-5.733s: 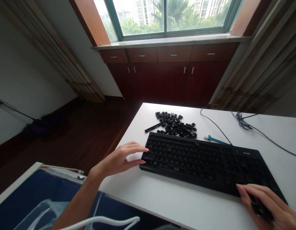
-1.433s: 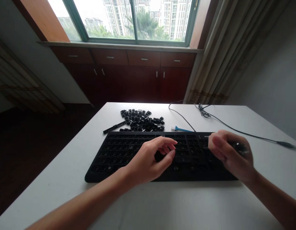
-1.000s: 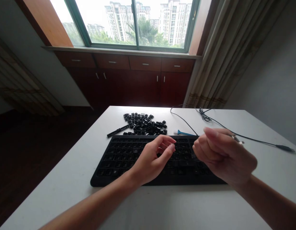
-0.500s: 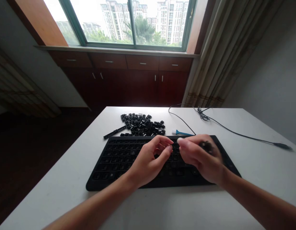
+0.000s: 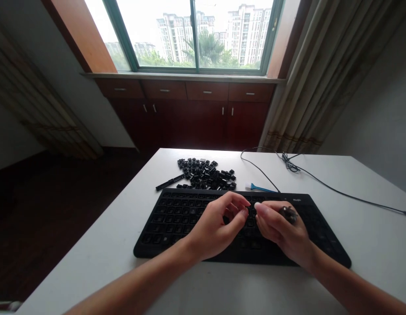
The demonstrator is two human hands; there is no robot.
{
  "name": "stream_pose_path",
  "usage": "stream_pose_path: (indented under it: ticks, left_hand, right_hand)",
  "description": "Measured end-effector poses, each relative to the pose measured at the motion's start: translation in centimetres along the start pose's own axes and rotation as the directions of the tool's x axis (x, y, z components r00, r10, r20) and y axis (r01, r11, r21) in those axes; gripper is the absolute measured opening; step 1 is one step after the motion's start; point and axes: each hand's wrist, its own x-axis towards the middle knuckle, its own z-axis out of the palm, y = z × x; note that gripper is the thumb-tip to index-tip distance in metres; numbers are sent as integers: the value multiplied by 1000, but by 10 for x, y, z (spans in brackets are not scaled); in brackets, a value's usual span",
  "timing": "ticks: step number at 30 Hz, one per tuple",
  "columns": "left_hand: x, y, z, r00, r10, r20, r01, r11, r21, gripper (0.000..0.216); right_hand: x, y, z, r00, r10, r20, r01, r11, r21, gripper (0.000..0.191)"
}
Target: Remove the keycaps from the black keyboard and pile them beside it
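The black keyboard point(image 5: 222, 256) lies across the white table, with its key positions largely bare of caps. Over its middle, my left hand point(image 5: 219, 225) is curled with thumb and fingertips pinched near each other; anything between them is too small to make out. Just to the right, my right hand point(image 5: 281, 227) is closed around a tool with a dark, shiny round end point(image 5: 289, 215) that sticks out behind the index finger. The rest of that tool is hidden in the hand. A whitish tip point(image 5: 257, 205) shows at the thumb. Both hands' fingertips face each other, slightly apart.
Behind the keyboard lies a heap of loose black keycaps point(image 5: 206, 175), with a long black strip point(image 5: 170, 182) at its left. A blue brush point(image 5: 260, 188) with white bristles is by the keyboard's back edge. The cable point(image 5: 334, 179) runs off to the right.
The view has shifted, so the whole scene sits further right and slightly lower. My hands keep nearly the same pose over the keyboard; the right hand is less blurred now.
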Motion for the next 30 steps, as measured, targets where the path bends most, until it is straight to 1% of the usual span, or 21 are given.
stream_pose_path:
  ticks: [3, 9, 12, 14, 15, 17, 18, 19, 20, 21, 22, 23, 24, 26, 28, 30]
  left_hand:
    - [0, 1, 0, 1000, 0, -13, 0, 1000, -2, 18]
    - [-2, 0, 3, 999, 30, -20, -30, 1000, -2, 18]
    - [-3, 3, 0, 998, 60, 1, -60, 998, -5, 20]
    - [0, 7, -8, 996, 86, -4, -86, 996, 5, 22]
    - [3, 8, -15, 995, 99, -21, -99, 995, 25, 22]
    - [10, 8, -36, 987, 134, -89, -122, 985, 125, 23]
    - [14, 6, -50, 981, 141, -133, -109, 970, 218, 23]
    - [18, 4, -66, 970, 151, -189, -79, 935, 346, 23]
    - [21, 0, -82, 955, 169, -245, -28, 870, 492, 22]
    - [23, -5, -98, 939, 179, -293, 51, 770, 636, 22]
    - [24, -10, -114, 935, 165, -314, 138, 647, 750, 21]
    - [24, -15, -129, 938, 113, -328, 223, 531, 818, 23]
    - [23, -20, -143, 934, 76, -348, 268, 496, 826, 25]
    - [18, -28, -165, 931, 7, -364, 320, 462, 827, 31]
    - [14, -33, -179, 932, -73, -355, 349, 442, 826, 35]
    - [11, -35, -187, 929, -133, -345, 368, 432, 823, 35]
  right_hand:
    - [-1, 6, 1, 1000, 24, 9, -23, 999, -31, 55]
    - [-8, 10, 0, 998, 56, 19, -52, 989, -139, 53]
    - [-11, 11, -1, 997, 77, 6, -76, 992, -104, 52]
    - [-11, 10, -1, 997, 82, -10, -82, 997, -15, 51]
    - [-10, 8, -1, 996, 82, -17, -81, 996, 41, 51]
    - [-8, 4, 0, 997, 73, -26, -68, 987, 147, 51]
    - [-6, 1, 1, 997, 65, -28, -59, 981, 186, 51]
    - [-5, -1, 1, 998, 56, -30, -48, 975, 216, 51]
    - [-4, -3, 1, 998, 49, -35, -39, 970, 239, 51]
    - [-3, -4, 1, 998, 46, -42, -34, 966, 258, 50]
    - [-2, -5, 1, 998, 50, -49, -35, 962, 273, 50]
    - [-2, -5, 1, 997, 58, -55, -40, 957, 286, 49]
    - [-1, -5, 1, 996, 68, -60, -47, 953, 299, 49]
    - [-1, -4, 0, 995, 82, -65, -56, 943, 329, 48]
    - [-1, -3, -1, 994, 84, -68, -55, 931, 361, 47]
    - [0, -2, -2, 994, 84, -74, -49, 919, 390, 46]
